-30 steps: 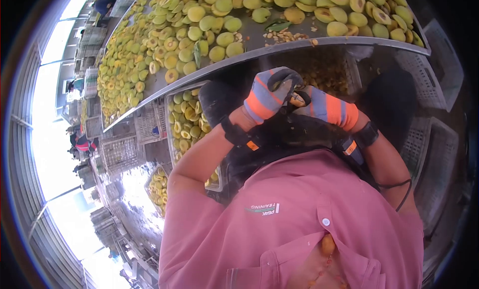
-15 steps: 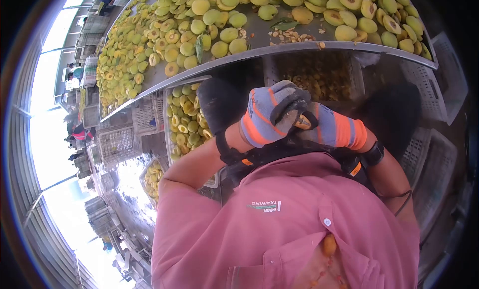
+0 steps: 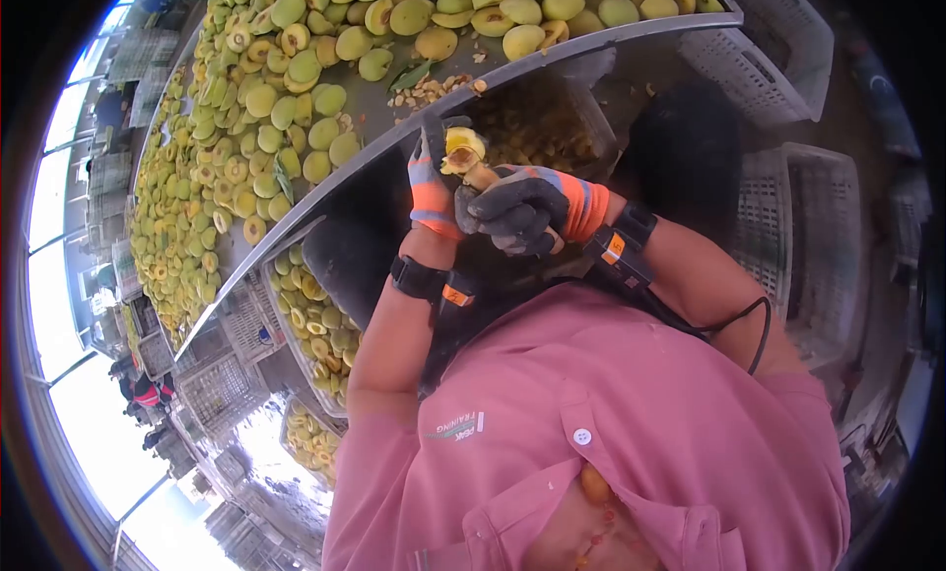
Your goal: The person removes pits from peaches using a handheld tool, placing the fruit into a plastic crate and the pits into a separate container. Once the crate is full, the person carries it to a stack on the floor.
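Observation:
Gloved in grey and orange, my left hand [image 3: 434, 182] grips a cut yellow fruit [image 3: 463, 149] near the table's edge, its brownish inside showing. Just right of it, my right hand [image 3: 522, 208] has dark-coated fingers closed round a slim tan tool [image 3: 480, 177]. The tool's upper part meets the lower side of the fruit. Its working tip is hidden. Both hands are close together above my lap.
A metal-edged table [image 3: 370, 155] bears many green-yellow fruits, whole and halved. Below its edge is a bin of brownish pieces [image 3: 532, 128]. A fruit crate [image 3: 315, 320] stands at left, white crates [image 3: 818, 246] at right. People [image 3: 148, 392] appear far left.
The view has turned and shifted. My hands, earlier pressed together over a mostly hidden fruit, are now further apart; the fruit is raised in my left hand and the tool shows in my right.

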The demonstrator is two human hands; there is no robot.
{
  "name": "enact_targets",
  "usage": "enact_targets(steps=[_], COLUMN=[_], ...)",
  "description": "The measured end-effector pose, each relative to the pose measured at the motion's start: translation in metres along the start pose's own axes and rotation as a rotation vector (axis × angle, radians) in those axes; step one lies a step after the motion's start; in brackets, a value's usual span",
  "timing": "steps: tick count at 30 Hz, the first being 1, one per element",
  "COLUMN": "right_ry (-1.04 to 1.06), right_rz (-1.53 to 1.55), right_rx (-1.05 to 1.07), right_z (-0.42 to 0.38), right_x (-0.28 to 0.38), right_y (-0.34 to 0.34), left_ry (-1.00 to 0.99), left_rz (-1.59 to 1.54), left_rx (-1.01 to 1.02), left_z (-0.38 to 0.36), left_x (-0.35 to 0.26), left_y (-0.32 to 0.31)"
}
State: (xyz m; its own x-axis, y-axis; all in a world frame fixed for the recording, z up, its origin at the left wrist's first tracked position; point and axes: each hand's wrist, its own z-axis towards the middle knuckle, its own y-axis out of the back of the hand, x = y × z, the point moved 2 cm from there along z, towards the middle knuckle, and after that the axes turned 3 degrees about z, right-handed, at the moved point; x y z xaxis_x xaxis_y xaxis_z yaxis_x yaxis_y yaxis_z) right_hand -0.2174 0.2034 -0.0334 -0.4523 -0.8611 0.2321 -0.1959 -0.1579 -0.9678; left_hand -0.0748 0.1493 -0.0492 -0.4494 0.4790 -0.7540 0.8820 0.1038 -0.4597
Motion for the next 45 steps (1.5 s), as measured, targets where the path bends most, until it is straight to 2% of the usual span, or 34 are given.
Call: enact_targets(steps=[3, 6, 7, 9, 10, 12, 13, 15, 17, 19, 22, 24, 25, 28, 29, 30, 31, 32, 33, 34, 35, 37, 40, 41, 43, 45], right_ry=[0.643, 0.333, 0.299, 0.481, 0.564, 0.768, 0.878, 0.851, 0.769, 0.732, 0.601, 0.463, 0.572, 0.412, 0.283, 0.312, 0.340, 0.368, 0.477, 0.462, 0.446, 0.397, 0.311, 0.294, 0.275, 0.302], right_rz=[-1.589, -1.400, -1.240, -1.170, -1.120, -1.206, -1.252, -1.428, -1.713, -1.722, -1.760, -1.782, -1.750, -1.019, -0.786, -0.777, -0.768, -0.758, -0.944, -1.004, -1.062, -1.142, -1.210, -1.233, -1.275, -1.323], right_rx=[0.029, -0.925, -0.867, -0.800, -0.767, -0.668, -0.617, -0.617, -0.679, -0.668, -0.678, -0.715, -0.659, -0.561, -0.587, -0.620, -0.654, -0.686, -0.691, -0.702, -0.715, -0.722, -0.701, -0.697, -0.688, -0.688], right_z=[0.006, 0.025, 0.026, 0.030, 0.032, 0.036, 0.037, 0.041, 0.047, 0.048, 0.047, 0.050, 0.052, 0.051, 0.040, 0.036, 0.033, 0.029, 0.030, 0.031, 0.031, 0.033, 0.036, 0.038, 0.041, 0.039], right_x=[0.026, 0.022, 0.021, 0.017, 0.010, -0.001, 0.000, 0.000, -0.003, -0.004, -0.004, -0.005, -0.008, -0.009, -0.003, 0.000, 0.003, 0.008, 0.010, 0.008, 0.005, 0.000, -0.008, -0.010, -0.010, -0.005], right_y=[0.017, 0.055, 0.052, 0.039, 0.033, 0.008, -0.005, -0.018, -0.020, -0.019, -0.019, -0.015, -0.010, 0.001, 0.000, 0.000, 0.002, 0.005, 0.017, 0.027, 0.035, 0.036, 0.030, 0.028, 0.029, 0.022], left_ry=[-0.209, -0.333, -0.367, -0.414, -0.521, -0.711, -0.785, -0.936, -0.831, -0.553, -0.579, -0.488, -0.453, -0.426, -0.435, -0.573, -0.762, -1.065, -0.877, -0.767, -0.822, -0.524, -0.516, -0.659, -0.598, -0.534], left_rz=[0.022, 0.062, 0.055, 0.054, 0.268, 0.714, 0.788, 0.934, 0.686, 0.146, 0.297, 0.238, 0.204, 0.264, 0.315, 0.445, 0.733, 1.576, 1.145, 0.662, 0.776, 1.645, 1.991, 1.931, 1.553, 1.642], left_rx=[-0.066, -0.135, -0.124, -0.121, -0.146, -0.173, -0.174, -0.183, -0.157, -0.132, -0.124, -0.100, -0.098, -0.115, -0.129, -0.180, -0.303, -0.528, -0.566, -0.636, -0.735, -1.167, -1.270, -1.176, -0.873, -0.746], left_z=[0.000, -0.020, -0.022, -0.028, -0.035, -0.047, -0.048, -0.048, -0.044, -0.036, -0.039, -0.041, -0.044, -0.064, -0.073, -0.082, -0.093, -0.110, -0.123, -0.137, -0.148, -0.181, -0.176, -0.157, -0.103, -0.046], left_x=[0.003, -0.009, -0.014, -0.023, -0.026, -0.031, -0.029, -0.022, -0.011, 0.004, 0.010, 0.015, 0.016, 0.004, -0.009, -0.024, -0.044, -0.067, -0.080, -0.092, -0.098, -0.122, -0.138, -0.144, -0.164, -0.183], left_y=[0.014, 0.016, 0.020, 0.026, 0.026, 0.020, 0.019, 0.019, 0.023, 0.027, 0.029, 0.036, 0.039, 0.036, 0.038, 0.045, 0.055, 0.072, 0.092, 0.112, 0.158, 0.184, 0.190, 0.191, 0.183, 0.170])
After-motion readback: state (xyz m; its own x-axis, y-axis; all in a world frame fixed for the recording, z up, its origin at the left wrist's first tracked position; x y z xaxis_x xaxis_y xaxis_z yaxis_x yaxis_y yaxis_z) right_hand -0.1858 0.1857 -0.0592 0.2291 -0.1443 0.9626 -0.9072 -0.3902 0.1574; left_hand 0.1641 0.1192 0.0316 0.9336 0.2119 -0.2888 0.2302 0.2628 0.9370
